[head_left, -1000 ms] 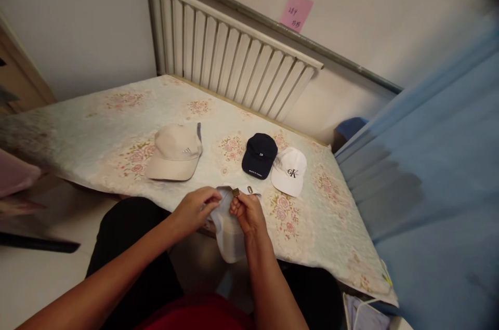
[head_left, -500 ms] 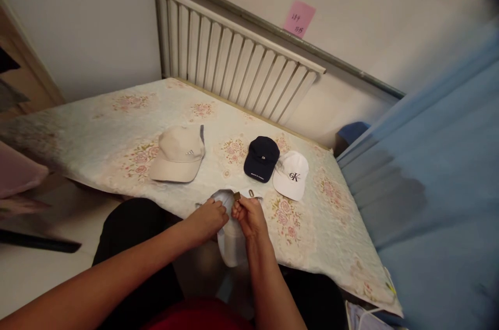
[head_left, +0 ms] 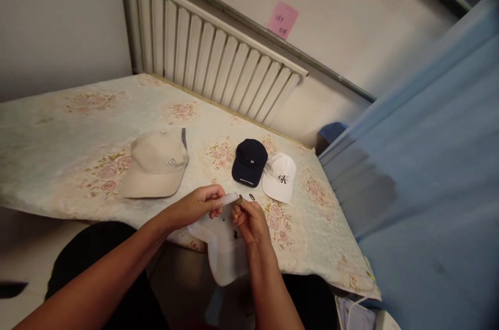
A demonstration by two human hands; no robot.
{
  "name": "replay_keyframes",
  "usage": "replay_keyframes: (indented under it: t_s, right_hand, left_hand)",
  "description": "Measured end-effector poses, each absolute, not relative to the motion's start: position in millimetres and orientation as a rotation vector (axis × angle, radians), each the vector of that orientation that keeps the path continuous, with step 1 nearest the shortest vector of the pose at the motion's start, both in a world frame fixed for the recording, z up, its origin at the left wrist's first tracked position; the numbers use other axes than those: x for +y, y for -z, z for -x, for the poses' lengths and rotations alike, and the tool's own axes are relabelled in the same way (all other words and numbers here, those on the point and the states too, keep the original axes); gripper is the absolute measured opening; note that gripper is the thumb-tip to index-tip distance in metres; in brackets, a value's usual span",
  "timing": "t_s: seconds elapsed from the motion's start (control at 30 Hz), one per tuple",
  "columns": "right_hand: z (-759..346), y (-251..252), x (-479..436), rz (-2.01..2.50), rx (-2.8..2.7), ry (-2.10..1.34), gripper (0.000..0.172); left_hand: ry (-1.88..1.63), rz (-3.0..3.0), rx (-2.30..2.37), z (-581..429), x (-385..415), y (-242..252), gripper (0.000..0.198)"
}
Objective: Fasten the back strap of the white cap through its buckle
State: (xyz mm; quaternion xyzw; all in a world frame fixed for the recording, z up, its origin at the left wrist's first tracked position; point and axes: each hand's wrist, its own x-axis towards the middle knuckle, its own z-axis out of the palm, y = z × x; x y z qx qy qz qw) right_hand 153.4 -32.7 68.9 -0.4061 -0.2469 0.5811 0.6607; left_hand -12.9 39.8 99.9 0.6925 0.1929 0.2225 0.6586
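I have the left hand (head_left: 201,205) pinching a strap (head_left: 230,198), the right hand (head_left: 250,221) a buckle (head_left: 240,199), pale cap (head_left: 226,260) at their six o'clock

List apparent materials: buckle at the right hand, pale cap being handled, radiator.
Buckle: probably metal, going by its brass-brown tone; coated plastic can't be ruled out.
Pale cap: likely fabric with a matte finish, since it shows soft shading and no sharp highlights; weave not resolvable.
Radiator: looks like painted metal, judging by the even off-white coat over ribbed columns; base metal unclear.
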Motion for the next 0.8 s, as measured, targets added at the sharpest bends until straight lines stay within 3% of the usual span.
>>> replay_keyframes:
  t_s: [0.3,0.8]
  right_hand:
    - [-163.3,-98.2,-25.1,1.008,-0.553,-1.249,0.023]
    - [-159.7,-77.1,9.0,0.952,-0.274,-1.360,0.023]
  left_hand:
    - [-0.582,-1.384,0.252,-5.7,81.8,-102.1,0.017]
    - [-0.538,-1.111,0.398,-29.5,108.8,-83.0,0.027]
